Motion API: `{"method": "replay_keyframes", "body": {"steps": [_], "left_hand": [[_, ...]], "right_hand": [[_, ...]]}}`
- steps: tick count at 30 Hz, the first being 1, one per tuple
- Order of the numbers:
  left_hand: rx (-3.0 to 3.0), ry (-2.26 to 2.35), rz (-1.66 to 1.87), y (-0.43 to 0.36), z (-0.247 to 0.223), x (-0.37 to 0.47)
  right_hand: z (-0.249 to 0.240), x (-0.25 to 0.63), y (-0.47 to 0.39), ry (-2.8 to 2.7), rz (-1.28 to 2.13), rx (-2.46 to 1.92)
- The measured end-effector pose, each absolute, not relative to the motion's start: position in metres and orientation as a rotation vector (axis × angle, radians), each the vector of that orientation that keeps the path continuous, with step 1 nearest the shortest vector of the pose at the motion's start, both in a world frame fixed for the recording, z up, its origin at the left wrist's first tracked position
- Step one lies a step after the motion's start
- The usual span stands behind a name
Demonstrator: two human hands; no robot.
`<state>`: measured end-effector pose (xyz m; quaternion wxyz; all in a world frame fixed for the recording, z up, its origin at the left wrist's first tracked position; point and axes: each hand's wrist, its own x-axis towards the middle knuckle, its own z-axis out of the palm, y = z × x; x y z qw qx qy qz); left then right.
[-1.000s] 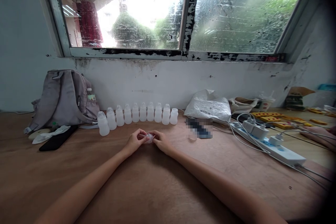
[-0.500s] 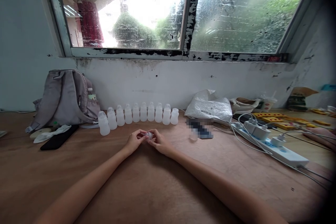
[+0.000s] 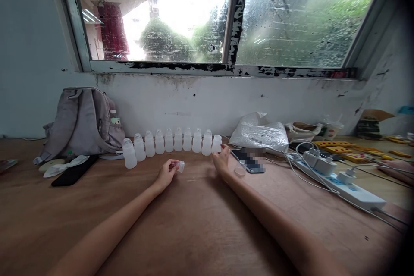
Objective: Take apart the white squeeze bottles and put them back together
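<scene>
My left hand (image 3: 166,175) pinches a small clear cap-like piece (image 3: 181,166) above the table, its round end facing right. My right hand (image 3: 221,161) is at the right end of a row of frosted baby bottles (image 3: 178,140). Its fingers are apart and reach around the lower right side of the last bottle (image 3: 217,140). That bottle has an open neck and no top, and the hand covers its base. Whether the fingers press on it is unclear. Clear domed tops cover the other bottles, which stand upright.
A clear round lid (image 3: 239,171) lies beside a phone (image 3: 250,161) to the right. Behind are a silvery plastic bag (image 3: 260,133) and a power strip (image 3: 352,189) with cables. At left stand a grey backpack (image 3: 79,120) and a black flat case (image 3: 76,171). Another person's hand (image 3: 396,167) shows far right.
My hands have parted. The right hand let go of the small clear piece and moved right to the topless bottle. The left hand keeps the piece.
</scene>
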<state>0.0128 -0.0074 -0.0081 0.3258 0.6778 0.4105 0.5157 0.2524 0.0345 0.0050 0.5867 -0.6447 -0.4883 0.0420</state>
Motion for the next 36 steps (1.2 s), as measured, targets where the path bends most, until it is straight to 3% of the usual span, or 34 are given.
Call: {"method": "replay_keyframes", "body": {"steps": [12, 20, 24, 29, 36], "left_hand": [[1.628, 1.05, 1.395, -0.004, -0.014, 0.013], [1.463, 1.031, 1.362, -0.009, -0.007, 0.014], [1.38, 1.022, 1.372, -0.008, -0.007, 0.013], [1.301, 1.017, 1.388, -0.006, -0.007, 0.012], [1.266, 0.962, 1.38, -0.015, 0.002, 0.011]], "right_hand": [[-0.007, 0.289, 0.078, -1.198, 0.191, -1.608], [0.001, 0.278, 0.057, -0.988, -0.024, -1.535], [0.006, 0.26, 0.039, -1.288, -0.243, -1.28], [0.007, 0.228, 0.001, -1.89, -0.213, -1.024], [0.0, 0.213, -0.025, -2.038, -0.183, -0.976]]}}
